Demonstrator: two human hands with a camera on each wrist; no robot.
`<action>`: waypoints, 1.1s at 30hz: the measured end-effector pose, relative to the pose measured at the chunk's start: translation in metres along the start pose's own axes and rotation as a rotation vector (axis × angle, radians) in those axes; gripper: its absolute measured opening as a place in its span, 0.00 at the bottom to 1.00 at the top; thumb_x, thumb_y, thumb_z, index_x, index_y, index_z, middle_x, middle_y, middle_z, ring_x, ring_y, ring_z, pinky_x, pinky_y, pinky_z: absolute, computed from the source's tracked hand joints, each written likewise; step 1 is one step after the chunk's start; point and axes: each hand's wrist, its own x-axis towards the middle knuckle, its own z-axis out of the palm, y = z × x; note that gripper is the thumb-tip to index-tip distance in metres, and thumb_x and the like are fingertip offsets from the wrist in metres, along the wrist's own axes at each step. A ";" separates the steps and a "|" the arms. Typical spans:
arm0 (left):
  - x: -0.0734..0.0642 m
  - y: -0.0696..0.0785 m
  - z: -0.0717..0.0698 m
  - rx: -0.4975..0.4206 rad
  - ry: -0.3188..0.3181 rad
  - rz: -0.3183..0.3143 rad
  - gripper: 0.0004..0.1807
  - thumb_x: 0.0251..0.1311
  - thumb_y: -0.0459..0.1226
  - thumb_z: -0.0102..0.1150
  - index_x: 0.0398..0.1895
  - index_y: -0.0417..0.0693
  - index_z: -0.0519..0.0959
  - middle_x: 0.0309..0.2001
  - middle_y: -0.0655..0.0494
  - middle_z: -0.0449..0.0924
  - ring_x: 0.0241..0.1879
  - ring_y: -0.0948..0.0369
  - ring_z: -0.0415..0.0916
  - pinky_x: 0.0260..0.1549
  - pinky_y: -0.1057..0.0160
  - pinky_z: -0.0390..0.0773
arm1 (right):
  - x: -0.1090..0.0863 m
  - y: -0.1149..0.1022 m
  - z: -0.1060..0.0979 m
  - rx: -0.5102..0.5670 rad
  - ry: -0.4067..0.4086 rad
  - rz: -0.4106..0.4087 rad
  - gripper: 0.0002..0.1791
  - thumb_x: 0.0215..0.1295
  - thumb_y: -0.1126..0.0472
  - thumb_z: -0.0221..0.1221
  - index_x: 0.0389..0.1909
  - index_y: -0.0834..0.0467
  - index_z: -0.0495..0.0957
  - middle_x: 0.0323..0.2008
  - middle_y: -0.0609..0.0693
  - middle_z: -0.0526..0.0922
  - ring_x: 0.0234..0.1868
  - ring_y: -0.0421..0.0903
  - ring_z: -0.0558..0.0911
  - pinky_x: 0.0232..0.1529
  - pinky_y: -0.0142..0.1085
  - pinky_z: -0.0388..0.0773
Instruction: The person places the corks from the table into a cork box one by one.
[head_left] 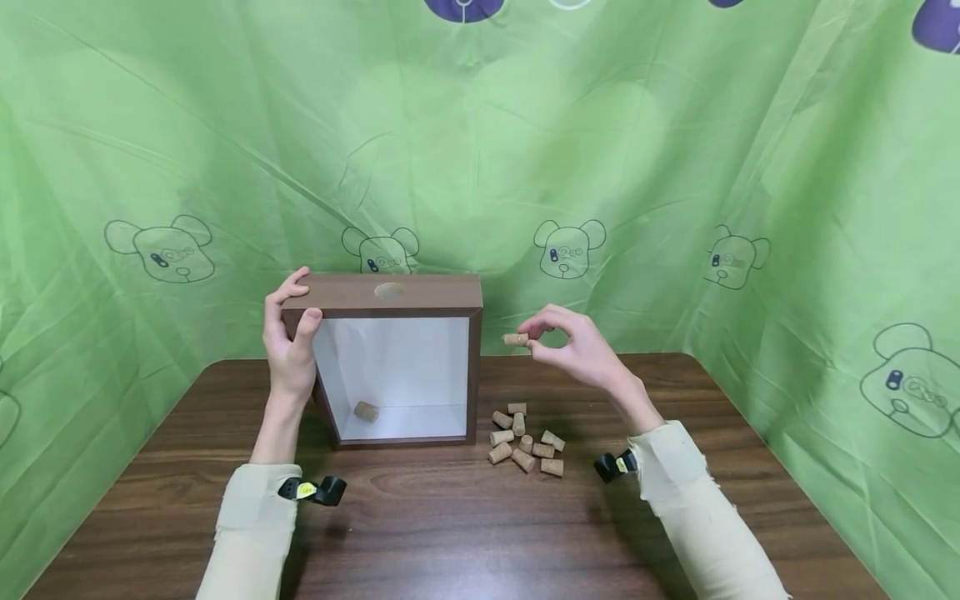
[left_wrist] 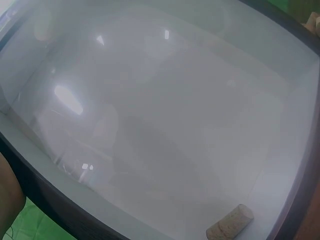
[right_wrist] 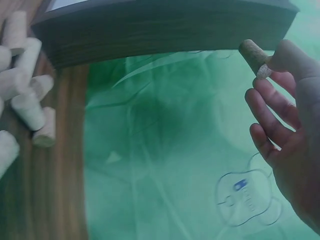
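A brown shadow box frame (head_left: 474,375) with a clear front and a white inside stands upright on the table. My left hand (head_left: 291,358) grips its upper left corner, with the thumb on the front edge. An oval patch (head_left: 389,291), apparently an opening, shows in the top side. One cork (head_left: 366,411) lies inside at the bottom left; the left wrist view shows this cork (left_wrist: 230,223) too. To the right of the box, my right hand (head_left: 581,346) pinches another cork (head_left: 515,340) between thumb and fingers, raised above the table and apart from the frame.
A loose pile of several corks (head_left: 543,451) lies on the dark wooden table (head_left: 450,525), just right of the box. Green cloth (head_left: 637,167) printed with bear heads hangs behind and along both sides. Each sleeve carries a black wrist camera (head_left: 330,491).
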 end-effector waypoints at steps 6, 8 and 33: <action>0.000 0.000 0.000 0.049 0.007 0.017 0.24 0.62 0.38 0.59 0.52 0.26 0.69 0.65 0.33 0.69 0.71 0.50 0.61 0.66 0.62 0.56 | 0.012 -0.020 -0.011 0.011 0.045 -0.072 0.17 0.55 0.71 0.65 0.44 0.51 0.84 0.39 0.45 0.84 0.42 0.41 0.81 0.53 0.39 0.77; 0.000 0.001 0.000 0.048 0.011 0.018 0.24 0.62 0.39 0.59 0.52 0.26 0.69 0.65 0.33 0.69 0.71 0.50 0.61 0.66 0.62 0.57 | 0.017 -0.027 -0.014 0.008 0.063 -0.112 0.17 0.55 0.71 0.64 0.44 0.52 0.84 0.39 0.45 0.84 0.42 0.41 0.81 0.53 0.37 0.78; 0.010 -0.021 -0.005 -0.012 0.065 -0.007 0.18 0.68 0.45 0.54 0.45 0.37 0.75 0.61 0.35 0.73 0.66 0.49 0.66 0.61 0.62 0.59 | 0.079 -0.091 -0.017 0.022 0.082 -0.406 0.14 0.56 0.69 0.63 0.44 0.55 0.84 0.37 0.45 0.83 0.41 0.40 0.79 0.48 0.34 0.75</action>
